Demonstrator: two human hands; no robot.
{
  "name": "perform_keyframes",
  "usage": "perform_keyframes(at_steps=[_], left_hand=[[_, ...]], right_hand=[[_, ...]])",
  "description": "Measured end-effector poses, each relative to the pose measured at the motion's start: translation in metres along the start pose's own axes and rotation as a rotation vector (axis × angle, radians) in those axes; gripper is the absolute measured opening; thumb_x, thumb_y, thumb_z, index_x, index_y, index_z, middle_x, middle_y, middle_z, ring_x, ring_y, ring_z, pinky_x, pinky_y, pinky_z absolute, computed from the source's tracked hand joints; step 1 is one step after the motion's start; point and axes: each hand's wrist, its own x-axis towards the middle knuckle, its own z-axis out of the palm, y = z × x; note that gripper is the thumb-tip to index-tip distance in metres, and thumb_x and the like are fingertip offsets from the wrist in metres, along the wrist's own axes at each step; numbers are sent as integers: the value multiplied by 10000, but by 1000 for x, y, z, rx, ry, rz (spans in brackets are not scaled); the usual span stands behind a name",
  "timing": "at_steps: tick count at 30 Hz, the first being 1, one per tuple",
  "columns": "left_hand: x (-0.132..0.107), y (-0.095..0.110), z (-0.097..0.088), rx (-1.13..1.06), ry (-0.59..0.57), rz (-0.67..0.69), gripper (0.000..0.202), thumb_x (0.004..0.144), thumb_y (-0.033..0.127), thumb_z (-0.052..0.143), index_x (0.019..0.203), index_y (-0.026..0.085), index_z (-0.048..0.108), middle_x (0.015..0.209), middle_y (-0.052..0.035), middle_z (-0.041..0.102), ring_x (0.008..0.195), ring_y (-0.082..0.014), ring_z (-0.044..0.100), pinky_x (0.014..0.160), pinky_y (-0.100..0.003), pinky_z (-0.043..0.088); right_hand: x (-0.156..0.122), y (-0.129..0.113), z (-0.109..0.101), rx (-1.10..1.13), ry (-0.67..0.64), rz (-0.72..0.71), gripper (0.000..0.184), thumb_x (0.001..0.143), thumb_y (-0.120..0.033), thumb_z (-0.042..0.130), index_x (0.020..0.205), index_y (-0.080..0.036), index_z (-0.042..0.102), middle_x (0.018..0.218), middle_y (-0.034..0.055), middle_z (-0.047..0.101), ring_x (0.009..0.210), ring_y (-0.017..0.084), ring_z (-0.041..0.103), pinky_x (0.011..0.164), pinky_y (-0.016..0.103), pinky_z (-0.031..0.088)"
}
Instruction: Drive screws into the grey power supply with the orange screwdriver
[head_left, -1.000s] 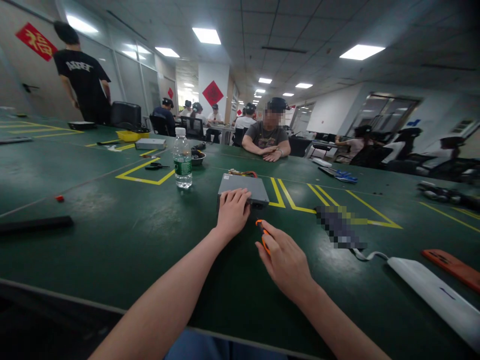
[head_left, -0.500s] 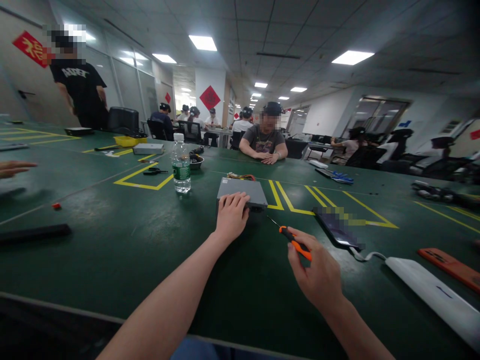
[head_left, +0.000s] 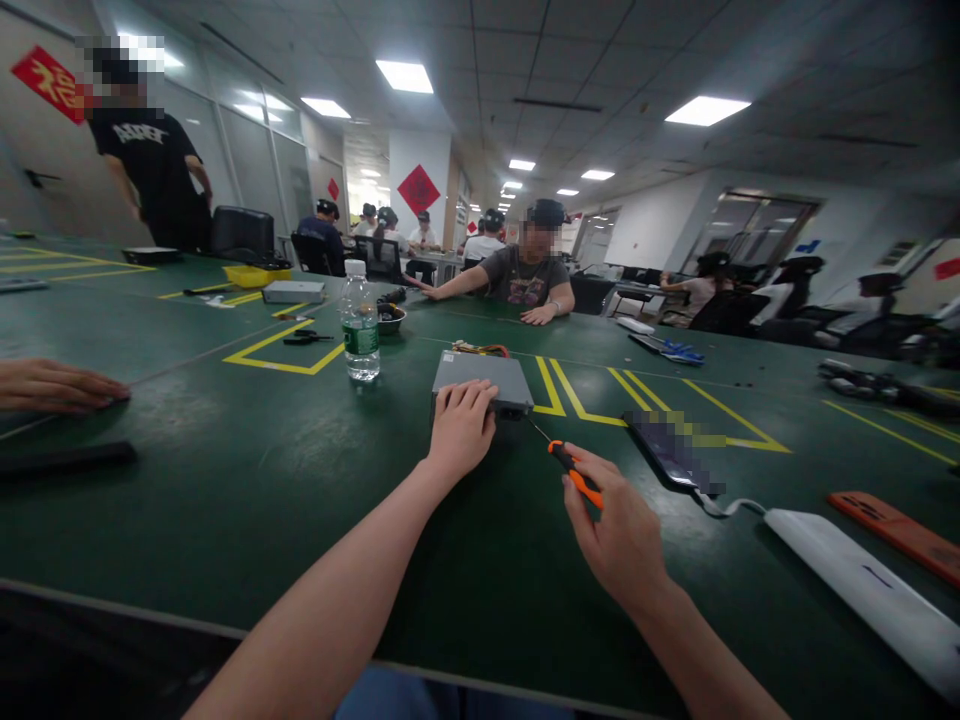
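A grey metal power supply unit sits on the green table, with coloured wires coming from its far side. My left hand grips its near edge, fingers over the top and thumb at the near face. In my right hand is an orange and black screwdriver, held by its handle. The thin shaft points up and left, its tip close to the unit's near right corner; whether it touches, I cannot tell.
Left of the unit stands a water bottle, with a metal bowl behind. To the right lie a phone, a white power bank and an orange phone. Another person's hand rests at far left; a person sits opposite.
My right hand has moved the screwdriver left and up, bringing its tip nearer the unit. The other person's hand at left reaches further in; the person opposite has stretched an arm sideways.
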Motion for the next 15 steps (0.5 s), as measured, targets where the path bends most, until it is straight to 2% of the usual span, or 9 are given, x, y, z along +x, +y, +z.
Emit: perform_keyframes(at_steps=[11, 15], left_hand=[[0, 1, -1, -8, -11, -9, 341, 817, 195, 436, 1150, 253, 487, 1247, -21, 523, 1181, -204, 410, 1016, -413, 254], [0, 1, -2, -7, -9, 0, 338, 815, 199, 447, 1146, 254, 487, 1243, -21, 526, 1173, -201, 416, 1015, -404, 259]], right_hand=[[5, -6, 1, -57, 31, -116, 217, 831, -155, 484, 1046, -162, 451, 1095, 122, 590, 967, 185, 581, 769, 334, 492], [8, -10, -1, -187, 69, -148, 203, 824, -145, 502, 1025, -152, 479, 1085, 135, 589, 939, 195, 579, 774, 335, 468]])
